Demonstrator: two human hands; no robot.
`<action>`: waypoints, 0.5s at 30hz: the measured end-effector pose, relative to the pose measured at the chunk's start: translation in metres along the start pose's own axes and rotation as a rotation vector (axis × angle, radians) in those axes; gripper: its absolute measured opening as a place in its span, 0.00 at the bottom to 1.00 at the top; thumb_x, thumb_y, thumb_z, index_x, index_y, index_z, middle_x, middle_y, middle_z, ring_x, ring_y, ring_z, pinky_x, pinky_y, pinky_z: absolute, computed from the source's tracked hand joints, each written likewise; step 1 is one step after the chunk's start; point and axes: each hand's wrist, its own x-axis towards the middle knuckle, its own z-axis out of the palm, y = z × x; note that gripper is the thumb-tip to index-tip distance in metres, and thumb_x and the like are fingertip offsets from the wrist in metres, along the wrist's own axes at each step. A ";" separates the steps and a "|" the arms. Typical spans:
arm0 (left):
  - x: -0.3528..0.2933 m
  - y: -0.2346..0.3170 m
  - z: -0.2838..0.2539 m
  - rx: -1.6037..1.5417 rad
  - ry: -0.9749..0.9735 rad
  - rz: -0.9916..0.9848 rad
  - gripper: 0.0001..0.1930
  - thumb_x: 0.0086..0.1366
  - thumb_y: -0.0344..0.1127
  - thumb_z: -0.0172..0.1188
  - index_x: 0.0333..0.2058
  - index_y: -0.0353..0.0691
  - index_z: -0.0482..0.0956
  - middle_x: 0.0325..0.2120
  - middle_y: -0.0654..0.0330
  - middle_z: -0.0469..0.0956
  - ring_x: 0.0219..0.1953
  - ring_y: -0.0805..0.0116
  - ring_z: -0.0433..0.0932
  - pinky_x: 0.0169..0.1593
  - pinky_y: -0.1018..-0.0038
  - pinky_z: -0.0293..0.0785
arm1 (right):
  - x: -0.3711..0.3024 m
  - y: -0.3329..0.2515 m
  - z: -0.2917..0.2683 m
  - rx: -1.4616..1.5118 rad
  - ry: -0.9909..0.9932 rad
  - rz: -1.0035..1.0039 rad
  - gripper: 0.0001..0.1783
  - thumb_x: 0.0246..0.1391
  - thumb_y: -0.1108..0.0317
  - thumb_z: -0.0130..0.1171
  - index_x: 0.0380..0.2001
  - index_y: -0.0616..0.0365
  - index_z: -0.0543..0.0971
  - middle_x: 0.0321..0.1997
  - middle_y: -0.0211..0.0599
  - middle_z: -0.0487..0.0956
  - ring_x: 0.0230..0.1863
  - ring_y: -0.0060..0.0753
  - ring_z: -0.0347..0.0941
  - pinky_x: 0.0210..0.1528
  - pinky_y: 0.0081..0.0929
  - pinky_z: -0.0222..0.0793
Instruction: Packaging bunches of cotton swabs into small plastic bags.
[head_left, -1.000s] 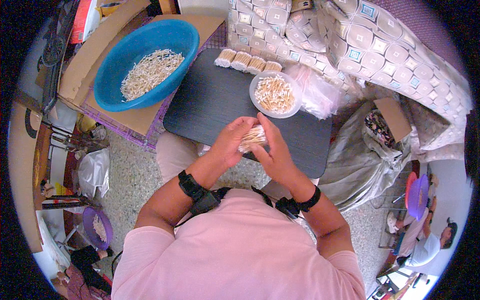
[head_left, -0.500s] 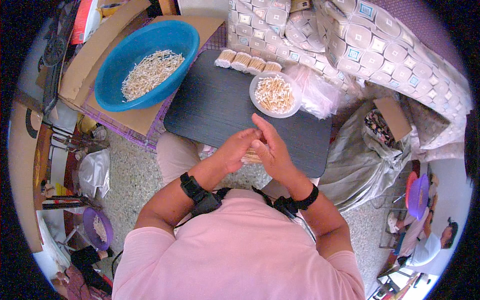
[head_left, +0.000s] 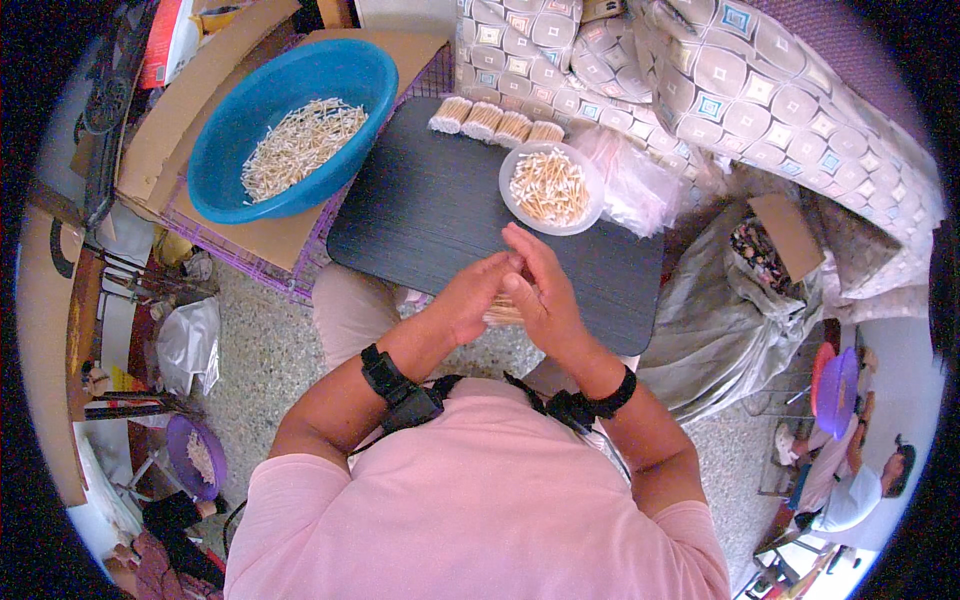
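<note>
My left hand (head_left: 476,300) and my right hand (head_left: 546,302) are cupped together over the near edge of the dark table (head_left: 410,215). Between the palms they hold a bundle of cotton swabs (head_left: 503,311), whose pale sticks show below the fingers. Most of the bundle is hidden by the hands. Just beyond my fingertips stands a translucent white bowl (head_left: 508,205) with loose cotton swabs (head_left: 550,188) in it. Several bundled stacks of cotton swabs (head_left: 497,122) lie in a row along the table's far edge.
A blue basin (head_left: 222,165) heaped with swabs rests on cardboard over a purple wire rack (head_left: 240,262) at the left. Clear plastic bags (head_left: 640,185) lie beside the bowl. A patterned sofa (head_left: 735,85) stands behind, and a grey sack (head_left: 715,330) right. Another person (head_left: 850,500) sits far right.
My hands stay pressed round the bundle, with only a slight shift of the fingers. The bowl, the basin and the stacks have not moved.
</note>
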 end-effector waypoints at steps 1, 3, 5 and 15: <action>-0.001 0.002 0.003 0.031 0.031 -0.014 0.14 0.71 0.45 0.48 0.45 0.42 0.73 0.38 0.63 0.77 0.40 0.71 0.77 0.44 0.72 0.75 | 0.000 0.004 -0.001 0.009 0.003 0.012 0.28 0.59 0.59 0.52 0.60 0.59 0.65 0.64 0.52 0.63 0.65 0.53 0.59 0.66 0.41 0.54; 0.003 -0.003 -0.003 -0.002 -0.001 -0.009 0.14 0.71 0.45 0.48 0.45 0.43 0.73 0.38 0.63 0.77 0.40 0.71 0.77 0.44 0.72 0.75 | 0.000 0.006 -0.001 0.020 0.003 0.023 0.28 0.59 0.59 0.52 0.60 0.59 0.65 0.64 0.51 0.64 0.64 0.53 0.59 0.66 0.41 0.54; 0.006 -0.008 -0.009 -0.034 -0.028 0.000 0.14 0.70 0.45 0.49 0.45 0.43 0.72 0.38 0.64 0.77 0.40 0.72 0.77 0.43 0.72 0.75 | -0.001 0.006 -0.001 -0.047 -0.009 -0.004 0.28 0.59 0.59 0.53 0.60 0.60 0.65 0.63 0.51 0.65 0.64 0.52 0.60 0.65 0.42 0.55; 0.014 -0.011 -0.013 -0.076 -0.069 0.046 0.14 0.71 0.42 0.48 0.50 0.44 0.70 0.39 0.65 0.75 0.43 0.73 0.75 0.45 0.74 0.74 | -0.003 0.005 0.005 -0.094 0.037 -0.033 0.29 0.61 0.58 0.51 0.63 0.59 0.62 0.64 0.48 0.62 0.63 0.43 0.61 0.60 0.34 0.61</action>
